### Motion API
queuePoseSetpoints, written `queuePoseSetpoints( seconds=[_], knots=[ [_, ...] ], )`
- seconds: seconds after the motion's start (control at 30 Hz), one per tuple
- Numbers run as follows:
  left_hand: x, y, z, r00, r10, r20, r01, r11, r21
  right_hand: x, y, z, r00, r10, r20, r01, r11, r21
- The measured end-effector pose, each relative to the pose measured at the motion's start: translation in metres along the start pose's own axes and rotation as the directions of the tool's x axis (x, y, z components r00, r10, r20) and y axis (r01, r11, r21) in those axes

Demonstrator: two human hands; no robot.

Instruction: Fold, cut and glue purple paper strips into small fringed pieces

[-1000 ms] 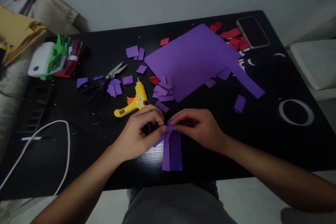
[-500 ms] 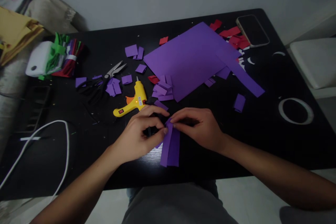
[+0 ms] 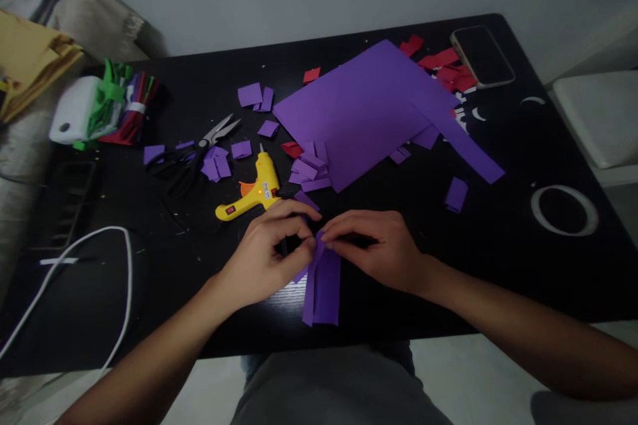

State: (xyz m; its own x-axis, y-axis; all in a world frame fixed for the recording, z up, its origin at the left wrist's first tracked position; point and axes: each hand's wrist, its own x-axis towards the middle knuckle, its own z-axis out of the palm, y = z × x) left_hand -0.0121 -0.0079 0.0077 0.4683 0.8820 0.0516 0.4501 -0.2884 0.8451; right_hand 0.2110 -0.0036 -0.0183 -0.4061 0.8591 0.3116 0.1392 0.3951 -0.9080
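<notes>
Both my hands meet near the front edge of a black table (image 3: 149, 292). My left hand (image 3: 266, 255) and my right hand (image 3: 376, 246) pinch the top end of a folded purple paper strip (image 3: 323, 289), which hangs down toward me. The fingers of both hands are closed on that strip. Just behind my left hand lies a yellow glue gun (image 3: 254, 189) with its nozzle pointing away. A small pile of purple paper pieces (image 3: 309, 169) sits just beyond the hands.
A large purple sheet (image 3: 363, 109) covers the table's middle, with red scraps (image 3: 446, 70) and a phone (image 3: 482, 56) at the far right. Scissors (image 3: 197, 149) and purple squares lie at the left, beside a bundle of coloured sheets (image 3: 122, 113). A white cable (image 3: 74, 265) loops at the front left.
The purple strip's lower end has shifted slightly left between the frames. Both hands stay pinched on its top with only small finger movements.
</notes>
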Motion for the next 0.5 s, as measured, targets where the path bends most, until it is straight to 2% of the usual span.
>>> queuePoseSetpoints(
  seconds=[0.33, 0.5],
  knots=[
    [-0.0015, -0.0011, -0.0005, 0.999, 0.043, 0.003, -0.043, 0.998, -0.036, -0.0009, -0.0030, -0.0003, 0.997, 0.074, -0.015, -0.074, 0.997, 0.023],
    [-0.0014, -0.0014, 0.0004, 0.998, 0.049, -0.031, -0.051, 0.998, -0.041, -0.0001, -0.0021, -0.0010, 0.996, 0.090, -0.014, -0.089, 0.994, 0.056]
  ],
)
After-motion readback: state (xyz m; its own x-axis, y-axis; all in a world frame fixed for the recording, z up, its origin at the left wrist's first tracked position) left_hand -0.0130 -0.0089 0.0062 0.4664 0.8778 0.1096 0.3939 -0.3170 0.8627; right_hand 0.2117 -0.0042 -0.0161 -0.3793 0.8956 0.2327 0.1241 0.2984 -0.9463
